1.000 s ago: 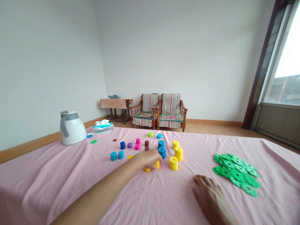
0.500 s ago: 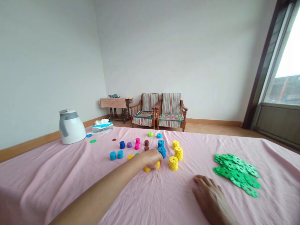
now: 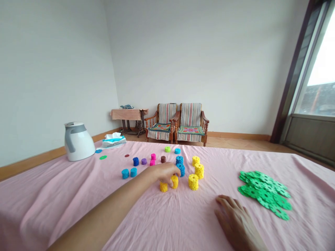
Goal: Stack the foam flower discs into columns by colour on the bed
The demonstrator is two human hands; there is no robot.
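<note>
My left hand point(image 3: 169, 171) reaches in from the left and hovers over a small orange-yellow stack of discs point(image 3: 174, 182). Its thumb is beside the stack and its fingers are curved but apart. A second orange-yellow stack point(image 3: 163, 187) stands just left of it. Behind my fingers is a blue stack point(image 3: 180, 170), partly covered. Three yellow stacks, the closest being this one point(image 3: 193, 182), stand to the right. Flat on the cloth lies my right hand point(image 3: 235, 216), fingers stretched, holding nothing. Near it spreads a pile of green flower-shaped discs point(image 3: 264, 191).
Light-blue point(image 3: 125, 173), dark-blue point(image 3: 135, 161), purple point(image 3: 143, 161), pink point(image 3: 152, 162) and brown point(image 3: 163, 159) stacks stand left of centre on a pink cloth point(image 3: 86, 205). At the far left are a white jug point(image 3: 81, 144) and a tissue box point(image 3: 114, 141).
My left hand has risen slightly and loosened, so more of the two orange-yellow stacks shows. My right hand stays where it was.
</note>
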